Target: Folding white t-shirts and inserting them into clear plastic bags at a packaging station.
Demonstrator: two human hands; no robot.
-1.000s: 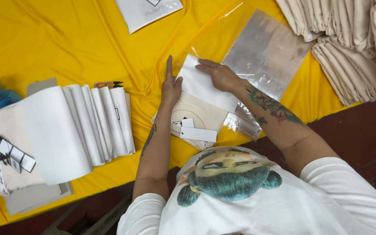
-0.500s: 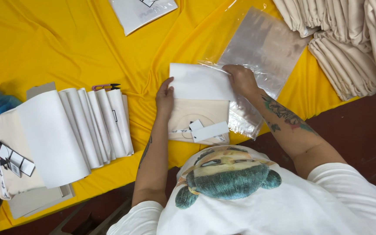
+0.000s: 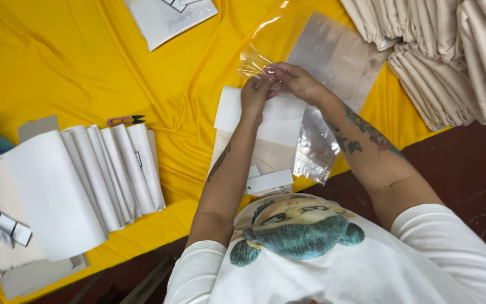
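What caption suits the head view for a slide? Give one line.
Both hands, left hand and right hand, pinch a clear plastic bag above a folded cream garment on yellow cloth.

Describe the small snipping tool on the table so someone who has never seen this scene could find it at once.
Start from the yellow cloth covering the table, then find the fanned row of curled white sheets at the left. Just above their top edge lie the thread snips: pink handle, dark pointed blades, the only small coloured tool among white things.
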